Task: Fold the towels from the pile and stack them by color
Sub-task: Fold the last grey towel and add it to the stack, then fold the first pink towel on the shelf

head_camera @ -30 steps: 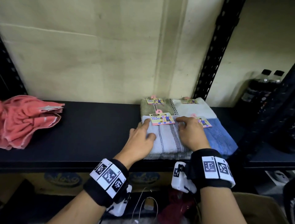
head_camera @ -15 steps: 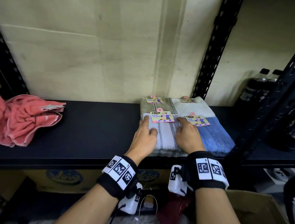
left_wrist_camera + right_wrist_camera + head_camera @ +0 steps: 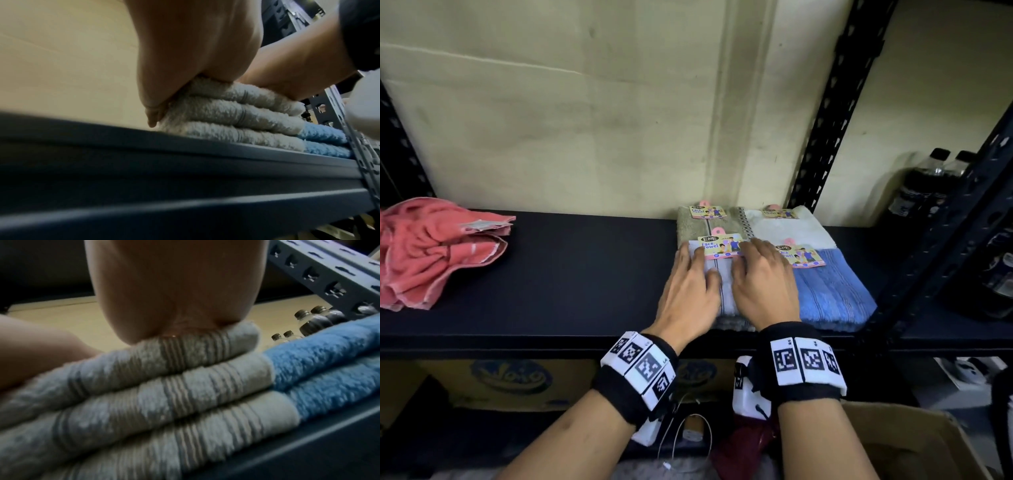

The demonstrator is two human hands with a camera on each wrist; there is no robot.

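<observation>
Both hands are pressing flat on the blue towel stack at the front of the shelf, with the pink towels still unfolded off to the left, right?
Not quite. Both hands, left hand and right hand, press flat on the grey striped towel stack, as the head view shows; the blue towel stack lies beside it, untouched. The pink towels do lie unfolded on the left.

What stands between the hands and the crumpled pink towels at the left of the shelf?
Nothing visible. Only bare black shelf lies between the left hand and the crumpled pink towels. Both hands, the right hand included, rest on the grey striped towel stack.
</observation>
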